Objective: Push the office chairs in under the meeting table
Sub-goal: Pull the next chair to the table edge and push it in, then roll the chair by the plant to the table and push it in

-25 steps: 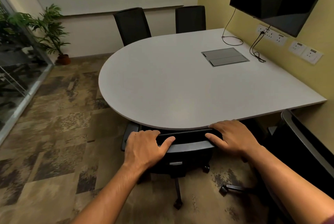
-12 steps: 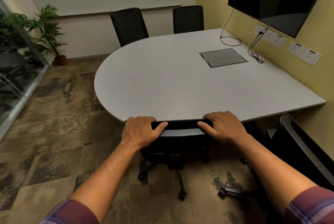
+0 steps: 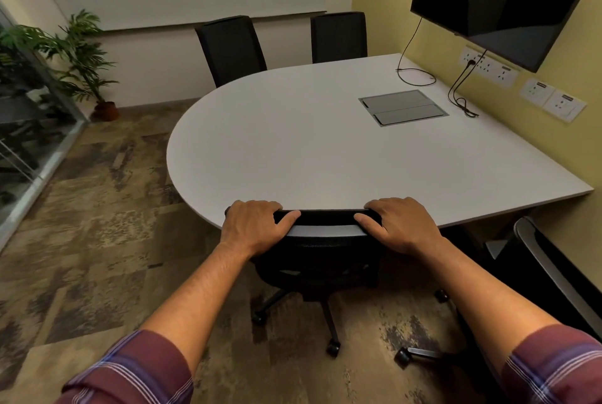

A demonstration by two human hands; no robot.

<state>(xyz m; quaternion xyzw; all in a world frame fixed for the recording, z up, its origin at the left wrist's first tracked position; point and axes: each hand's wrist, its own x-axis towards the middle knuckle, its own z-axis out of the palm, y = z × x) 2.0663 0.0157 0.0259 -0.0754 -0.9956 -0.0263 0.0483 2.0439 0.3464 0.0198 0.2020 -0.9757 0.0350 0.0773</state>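
Another chair [image 3: 553, 276] stands just right of the held chair [image 3: 321, 260].

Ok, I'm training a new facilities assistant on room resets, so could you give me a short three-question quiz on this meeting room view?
1. True or false: both hands grip the top of the near chair's backrest.
2. How many chairs stand at the far side of the table? A) one B) two C) three
3. Fill in: a further chair stands at the table's ____ side, not yet pushed in.

Key:
1. True: the left hand and right hand hold its two ends.
2. B: one chair and another.
3. Right.
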